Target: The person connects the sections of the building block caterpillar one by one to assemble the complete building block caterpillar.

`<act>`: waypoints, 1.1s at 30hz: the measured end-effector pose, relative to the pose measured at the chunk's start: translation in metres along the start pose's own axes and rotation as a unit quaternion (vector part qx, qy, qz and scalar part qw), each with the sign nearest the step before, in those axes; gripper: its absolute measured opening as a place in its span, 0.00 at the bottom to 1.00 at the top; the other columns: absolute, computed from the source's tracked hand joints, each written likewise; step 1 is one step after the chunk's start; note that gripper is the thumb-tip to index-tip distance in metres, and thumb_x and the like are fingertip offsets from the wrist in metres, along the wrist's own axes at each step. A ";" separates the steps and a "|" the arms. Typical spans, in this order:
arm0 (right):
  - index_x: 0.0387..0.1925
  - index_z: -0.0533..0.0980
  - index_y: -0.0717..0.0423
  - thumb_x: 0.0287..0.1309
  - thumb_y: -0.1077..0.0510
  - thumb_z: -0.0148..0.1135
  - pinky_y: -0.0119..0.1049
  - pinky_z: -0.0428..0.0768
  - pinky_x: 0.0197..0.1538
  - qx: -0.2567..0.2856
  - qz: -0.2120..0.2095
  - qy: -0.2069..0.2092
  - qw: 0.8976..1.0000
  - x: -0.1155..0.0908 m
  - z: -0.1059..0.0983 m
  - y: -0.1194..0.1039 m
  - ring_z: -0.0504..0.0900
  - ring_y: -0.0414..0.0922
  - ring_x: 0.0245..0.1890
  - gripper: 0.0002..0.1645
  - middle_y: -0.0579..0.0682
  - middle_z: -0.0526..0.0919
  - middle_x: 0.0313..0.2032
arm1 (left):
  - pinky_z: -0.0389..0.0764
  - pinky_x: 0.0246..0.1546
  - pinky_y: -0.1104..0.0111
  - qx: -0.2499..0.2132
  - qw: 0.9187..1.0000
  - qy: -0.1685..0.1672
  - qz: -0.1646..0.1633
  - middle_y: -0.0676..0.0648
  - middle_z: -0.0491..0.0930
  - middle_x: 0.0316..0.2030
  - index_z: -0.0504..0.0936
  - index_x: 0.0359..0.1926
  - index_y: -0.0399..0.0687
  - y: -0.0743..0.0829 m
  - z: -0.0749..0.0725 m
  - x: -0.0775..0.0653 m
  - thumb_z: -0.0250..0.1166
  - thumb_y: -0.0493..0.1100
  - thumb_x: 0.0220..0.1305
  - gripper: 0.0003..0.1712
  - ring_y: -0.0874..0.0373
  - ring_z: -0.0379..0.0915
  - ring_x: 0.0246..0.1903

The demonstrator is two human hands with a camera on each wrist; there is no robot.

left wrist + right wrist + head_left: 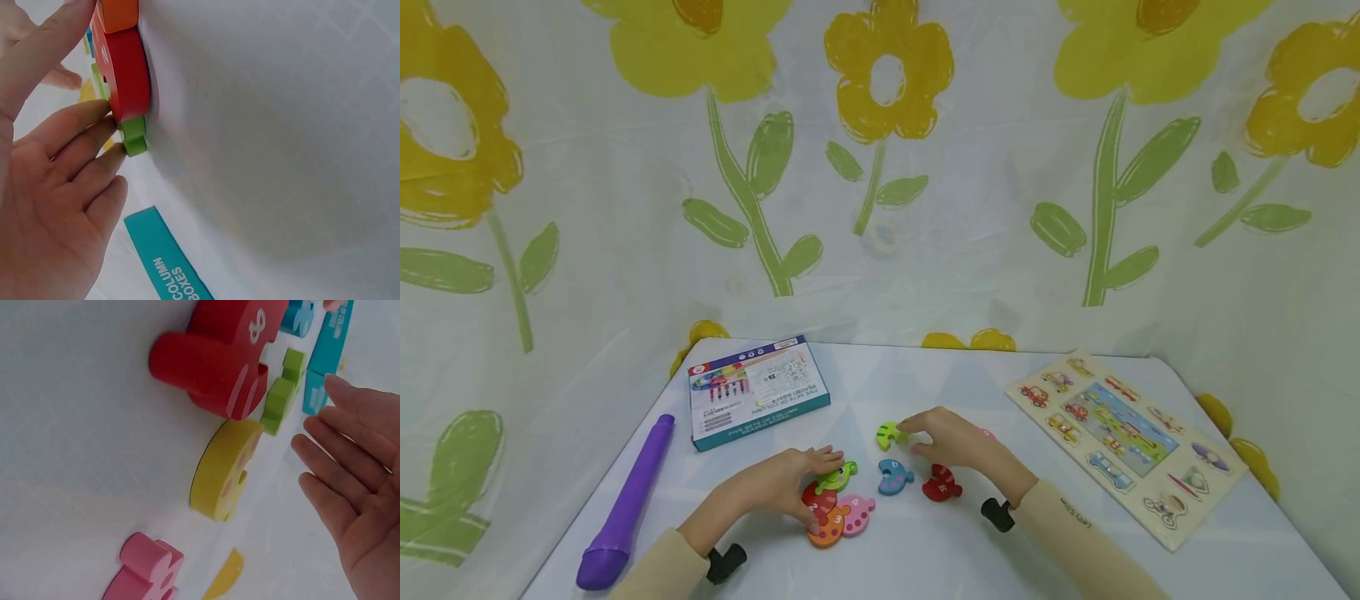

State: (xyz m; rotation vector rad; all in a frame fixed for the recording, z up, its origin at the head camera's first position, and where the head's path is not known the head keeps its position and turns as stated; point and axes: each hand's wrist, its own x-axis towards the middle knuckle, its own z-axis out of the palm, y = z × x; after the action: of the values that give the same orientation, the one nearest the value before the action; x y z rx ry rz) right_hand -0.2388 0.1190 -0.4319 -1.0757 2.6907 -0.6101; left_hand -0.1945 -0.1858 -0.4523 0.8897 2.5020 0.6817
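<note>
We record the joined pieces [829, 502] between the middle and left edge of the worktop [925, 550], running from the green head piece [837, 477] towards the front, then turning right to the pink piece [859, 512]. The left hand [778, 482] spans them, unclenched, fingers touching. The right hand [958, 442], apart from the left, shows nothing in its grasp. It is the nearer to the loose green piece [889, 435], just left of its fingertips; contact and long axis we cannot tell.
</note>
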 end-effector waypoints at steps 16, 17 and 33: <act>0.56 0.78 0.57 0.57 0.61 0.68 0.39 0.78 0.55 0.009 0.053 -0.020 0.998 0.013 0.010 0.015 0.78 0.47 0.56 0.23 0.49 0.82 0.53 | 0.63 0.64 0.47 0.004 1.000 -0.007 0.011 0.51 0.64 0.69 0.69 0.68 0.52 -0.003 -0.004 0.001 0.77 0.54 0.47 0.47 0.49 0.53 0.70; 0.56 0.78 0.57 0.57 0.61 0.68 0.39 0.79 0.55 0.007 0.052 -0.020 0.998 0.013 0.010 0.015 0.79 0.47 0.55 0.23 0.49 0.82 0.53 | 0.63 0.64 0.47 0.005 1.000 -0.006 0.011 0.51 0.64 0.69 0.69 0.68 0.52 -0.004 -0.004 0.001 0.77 0.55 0.47 0.47 0.49 0.53 0.70; 0.54 0.80 0.57 0.58 0.63 0.67 0.26 0.81 0.45 0.014 0.026 -0.022 0.999 -0.003 0.008 0.014 0.82 0.42 0.46 0.20 0.50 0.83 0.52 | 0.63 0.64 0.46 0.008 1.000 -0.003 0.011 0.52 0.64 0.69 0.69 0.68 0.53 -0.008 -0.006 0.001 0.77 0.55 0.47 0.47 0.49 0.53 0.70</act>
State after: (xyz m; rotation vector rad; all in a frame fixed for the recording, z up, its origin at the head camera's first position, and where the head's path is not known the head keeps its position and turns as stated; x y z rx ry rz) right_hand -0.2432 0.1277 -0.4457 -0.9980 2.6556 -0.6053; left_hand -0.2017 -0.1922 -0.4523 0.9247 2.4990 0.6656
